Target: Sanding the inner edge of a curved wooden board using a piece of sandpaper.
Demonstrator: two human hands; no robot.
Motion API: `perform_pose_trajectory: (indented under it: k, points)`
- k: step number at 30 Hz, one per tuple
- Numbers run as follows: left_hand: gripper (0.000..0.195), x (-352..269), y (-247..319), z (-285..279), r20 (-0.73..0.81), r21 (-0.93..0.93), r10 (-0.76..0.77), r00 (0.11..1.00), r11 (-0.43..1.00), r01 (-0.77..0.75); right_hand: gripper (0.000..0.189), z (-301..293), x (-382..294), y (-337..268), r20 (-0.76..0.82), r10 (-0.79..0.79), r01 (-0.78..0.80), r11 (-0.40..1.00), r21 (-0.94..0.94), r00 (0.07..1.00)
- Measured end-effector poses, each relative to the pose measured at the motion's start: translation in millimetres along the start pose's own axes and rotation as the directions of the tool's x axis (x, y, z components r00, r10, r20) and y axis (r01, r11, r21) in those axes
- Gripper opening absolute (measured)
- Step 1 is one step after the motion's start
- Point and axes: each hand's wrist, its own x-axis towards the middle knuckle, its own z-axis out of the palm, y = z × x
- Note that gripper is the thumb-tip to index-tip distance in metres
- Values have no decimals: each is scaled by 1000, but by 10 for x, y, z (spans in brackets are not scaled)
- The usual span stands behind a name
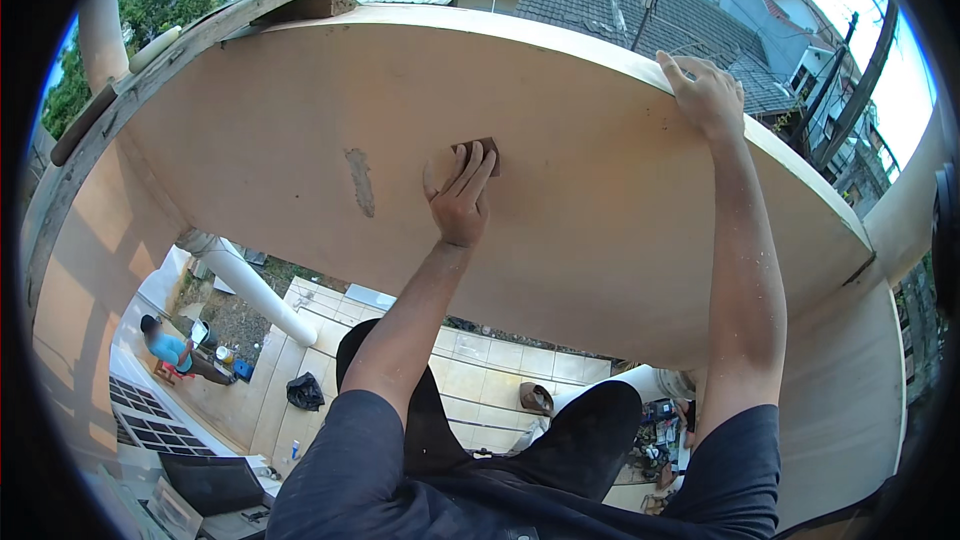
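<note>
My left hand [459, 202] presses a small brown sheet of sandpaper [492, 152] against the face of a peach-painted wall panel [600, 187]. The fingers lie over the sheet, hiding most of it. To the left of that hand, a rough grey patch [360, 181] breaks the paint. My right hand [703, 94] is hooked over the pale top edge [592, 60] of the panel, thumb and fingers bent around it. White specks dot my right forearm.
Far below lies a tiled floor [480, 382] with a black plastic bag [305, 391]. A person [171, 349] sits there near buckets. A white column [259, 291] stands at left, and a weathered wooden beam [225, 22] meets the panel's upper left. Utility poles [862, 97] rise beyond.
</note>
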Motion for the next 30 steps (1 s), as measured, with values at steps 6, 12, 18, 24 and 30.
perform_pose_trajectory:
  k: [6, 12, 18, 24, 30]
  points:
    - [33, 1491, 431, 94, -146, -88, 214, 966, 970, -228, 91, 94, 159, -380, -114, -231, 241, 966, 90, 966]
    - [34, 1247, 372, 139, -102, -44, 281, 954, 957, -286, 91, -203, 11, -589, 117, -180, 144, 954, 263, 977]
    - [34, -318, 104, 259, 113, -18, 247, 962, 969, -247, 105, -55, 47, -648, 247, -134, 81, 973, 215, 960]
    - [32, -11, 372, 292, 129, -36, 309, 942, 951, -307, 107, -352, 63, -471, 456, -133, 77, 987, 141, 880]
    - [34, 1453, 808, 325, -186, -167, 308, 933, 926, -339, 101, -141, 55, -521, 210, -84, 55, 989, 140, 974]
